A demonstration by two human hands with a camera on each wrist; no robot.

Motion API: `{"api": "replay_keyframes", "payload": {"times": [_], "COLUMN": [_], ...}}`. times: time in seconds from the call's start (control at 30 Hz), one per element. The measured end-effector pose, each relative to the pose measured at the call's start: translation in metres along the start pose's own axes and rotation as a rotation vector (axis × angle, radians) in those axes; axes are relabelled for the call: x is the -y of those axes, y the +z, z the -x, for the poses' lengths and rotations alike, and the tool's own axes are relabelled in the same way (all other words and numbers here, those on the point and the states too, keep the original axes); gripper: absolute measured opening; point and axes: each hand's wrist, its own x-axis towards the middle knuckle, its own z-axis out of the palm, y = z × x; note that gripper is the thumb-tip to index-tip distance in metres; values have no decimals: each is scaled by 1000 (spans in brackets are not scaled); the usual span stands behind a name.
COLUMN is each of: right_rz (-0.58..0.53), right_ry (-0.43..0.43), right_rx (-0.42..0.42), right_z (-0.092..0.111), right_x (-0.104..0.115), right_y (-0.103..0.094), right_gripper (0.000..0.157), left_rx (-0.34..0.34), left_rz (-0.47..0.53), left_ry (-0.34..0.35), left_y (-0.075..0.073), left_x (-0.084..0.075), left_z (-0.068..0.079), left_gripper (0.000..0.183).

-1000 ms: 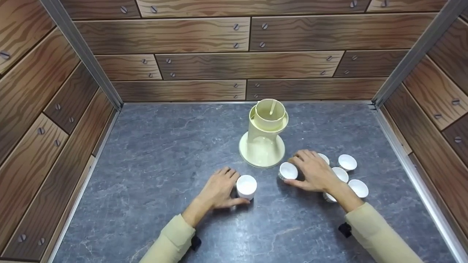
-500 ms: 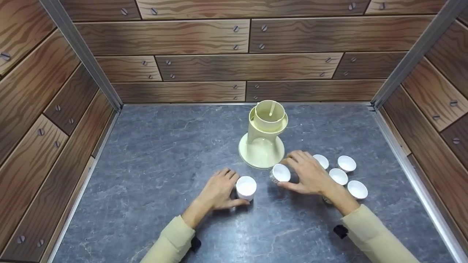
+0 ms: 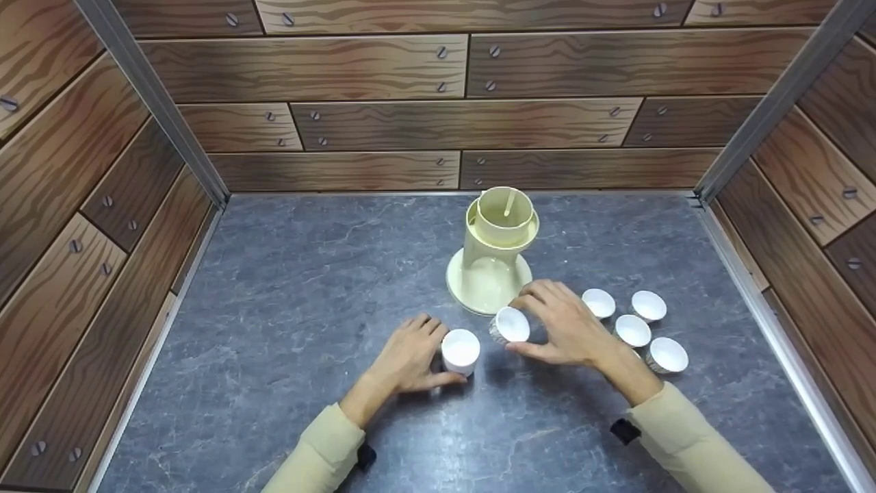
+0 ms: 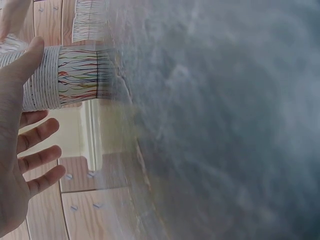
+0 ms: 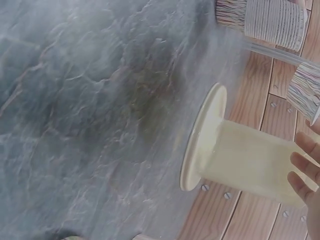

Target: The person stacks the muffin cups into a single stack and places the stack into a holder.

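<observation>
My left hand [image 3: 410,352] holds a stack of nested paper cups [image 3: 460,351] upright on the table, thumb on the near side. In the left wrist view the stack [image 4: 60,77] shows many white rims above a band of coloured wavy lines. My right hand [image 3: 564,322] grips a single paper cup [image 3: 510,325] between thumb and fingers, tilted slightly, just right of the stack and apart from it. The right wrist view shows this cup [image 5: 304,91] raised off the table. Several more paper cups [image 3: 632,331] stand mouth up to the right of my right hand.
Behind the hands stands a cream cylindrical holder [image 3: 489,270] on a wide round base, with a slotted tube in its top. The right fingers are close to its base. Wood-patterned walls [image 3: 383,123] enclose the grey marbled table [image 3: 308,274] at the back and sides.
My right hand has carried its single paper cup leftward, away from the standing cups and towards the stack. My left hand and the stack have stayed in place.
</observation>
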Motion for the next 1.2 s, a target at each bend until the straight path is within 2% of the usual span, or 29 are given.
{"api": "replay_keyframes", "payload": {"times": [0.3, 0.67, 0.9, 1.2], "right_rz": [-11, -33, -52, -68], "right_ry": [-22, -88, -134, -147], "right_rx": [-19, -37, -56, -43], "right_z": [-7, -17, -23, -29], "right_x": [12, 28, 34, 39], "right_y": [3, 10, 13, 16], "right_gripper": [64, 64, 65, 61], "left_rx": [20, 13, -15, -8], "left_rz": [3, -3, -26, -41], "left_ry": [-1, 3, 19, 18], "left_y": [1, 0, 1, 0], "left_x": [0, 0, 1, 0], "left_z": [-1, -1, -1, -1], "left_gripper": [77, 74, 75, 75]}}
